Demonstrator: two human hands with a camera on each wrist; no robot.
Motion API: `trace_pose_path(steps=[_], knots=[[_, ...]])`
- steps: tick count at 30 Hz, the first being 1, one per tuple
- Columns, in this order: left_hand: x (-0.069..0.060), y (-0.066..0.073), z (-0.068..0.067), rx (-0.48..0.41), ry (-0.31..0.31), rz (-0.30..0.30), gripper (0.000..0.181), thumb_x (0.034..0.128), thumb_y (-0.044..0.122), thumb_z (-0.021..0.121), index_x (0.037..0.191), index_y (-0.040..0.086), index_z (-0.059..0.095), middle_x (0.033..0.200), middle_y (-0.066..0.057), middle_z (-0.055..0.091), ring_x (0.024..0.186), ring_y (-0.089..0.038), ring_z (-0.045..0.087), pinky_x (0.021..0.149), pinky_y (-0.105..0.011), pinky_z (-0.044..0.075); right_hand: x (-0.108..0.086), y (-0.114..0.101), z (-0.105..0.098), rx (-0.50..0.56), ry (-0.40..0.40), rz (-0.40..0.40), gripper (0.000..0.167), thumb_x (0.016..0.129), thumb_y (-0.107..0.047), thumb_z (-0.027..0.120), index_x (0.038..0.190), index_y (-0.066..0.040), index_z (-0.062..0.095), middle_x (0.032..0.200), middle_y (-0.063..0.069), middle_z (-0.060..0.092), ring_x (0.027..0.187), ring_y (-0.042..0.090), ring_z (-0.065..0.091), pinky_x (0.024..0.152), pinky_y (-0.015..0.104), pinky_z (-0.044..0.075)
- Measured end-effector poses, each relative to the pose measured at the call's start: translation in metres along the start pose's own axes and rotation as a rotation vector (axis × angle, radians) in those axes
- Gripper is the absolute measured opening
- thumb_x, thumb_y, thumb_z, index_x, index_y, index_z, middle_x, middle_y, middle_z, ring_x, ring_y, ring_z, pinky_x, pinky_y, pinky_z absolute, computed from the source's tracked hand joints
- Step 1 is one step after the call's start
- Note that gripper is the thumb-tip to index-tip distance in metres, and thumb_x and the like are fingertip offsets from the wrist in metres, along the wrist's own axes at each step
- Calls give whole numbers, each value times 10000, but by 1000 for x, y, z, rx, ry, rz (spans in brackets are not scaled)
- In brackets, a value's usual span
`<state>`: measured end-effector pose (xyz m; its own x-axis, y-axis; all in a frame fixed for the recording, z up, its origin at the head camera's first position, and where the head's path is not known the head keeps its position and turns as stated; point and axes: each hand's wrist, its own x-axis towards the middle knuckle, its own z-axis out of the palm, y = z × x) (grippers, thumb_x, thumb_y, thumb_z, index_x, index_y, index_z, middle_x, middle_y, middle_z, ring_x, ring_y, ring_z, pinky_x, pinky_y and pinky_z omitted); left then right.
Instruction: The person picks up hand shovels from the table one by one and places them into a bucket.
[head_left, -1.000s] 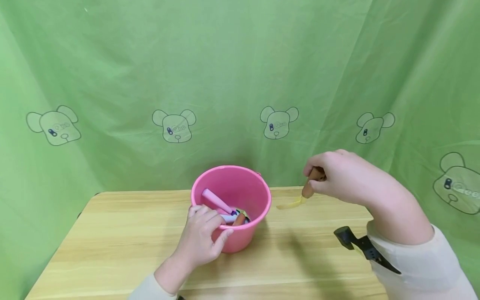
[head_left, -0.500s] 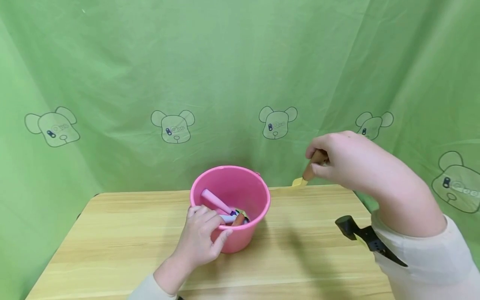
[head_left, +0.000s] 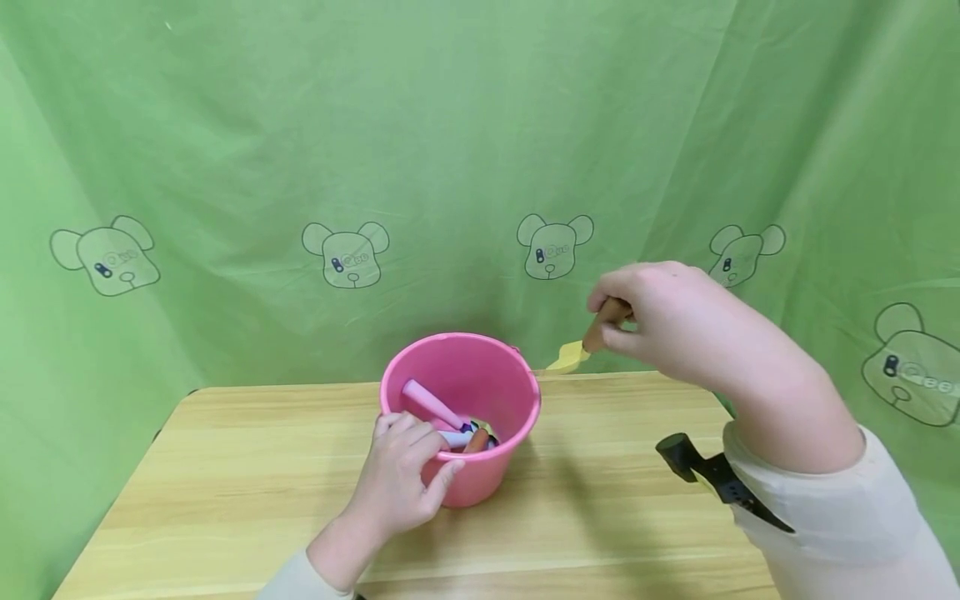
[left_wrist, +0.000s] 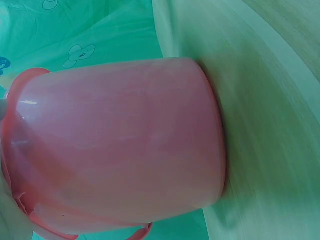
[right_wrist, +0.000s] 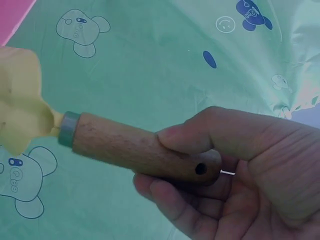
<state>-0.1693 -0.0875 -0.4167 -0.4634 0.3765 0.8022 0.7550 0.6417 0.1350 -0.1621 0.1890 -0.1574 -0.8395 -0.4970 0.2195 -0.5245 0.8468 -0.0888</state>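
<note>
A pink bucket (head_left: 476, 483) stands upright on the table, and my left hand (head_left: 401, 475) grips its near-left rim, fingers over the edge and thumb outside. Inside lie a lilac handle (head_left: 432, 404), a pale handle (head_left: 454, 437) and a brown wooden handle (head_left: 477, 440); what they belong to is mostly hidden. My right hand (head_left: 667, 321) pinches the wooden handle end of a small yellow trowel (head_left: 570, 357) above the table's far part. Its blade points left, close by the bucket's right rim. In the right wrist view, thumb and fingers hold the handle (right_wrist: 115, 142) near its hole.
The wooden table (head_left: 247, 475) ends at a green curtain (head_left: 450, 167) printed with bear heads, which hangs behind and at both sides. A black device (head_left: 720, 479) is strapped at the right sleeve. The bucket's handle (left_wrist: 142, 232) hangs at its side.
My right hand has risen with the trowel, then moved left, bringing the blade to the bucket's right rim. The left hand and the bucket have stayed put.
</note>
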Motion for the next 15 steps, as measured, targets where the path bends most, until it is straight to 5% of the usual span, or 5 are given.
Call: trace_pose_path(steps=[15], knots=[[0,0,0,-8,1,5,272,973,393,548,817,187,630,890,75,688,828,-131,561,846,-407,375,8,-11,22,51,77,-141,125,851,-7,747,946,-66,692,876,-79,721,870,155,688,797,413,543]])
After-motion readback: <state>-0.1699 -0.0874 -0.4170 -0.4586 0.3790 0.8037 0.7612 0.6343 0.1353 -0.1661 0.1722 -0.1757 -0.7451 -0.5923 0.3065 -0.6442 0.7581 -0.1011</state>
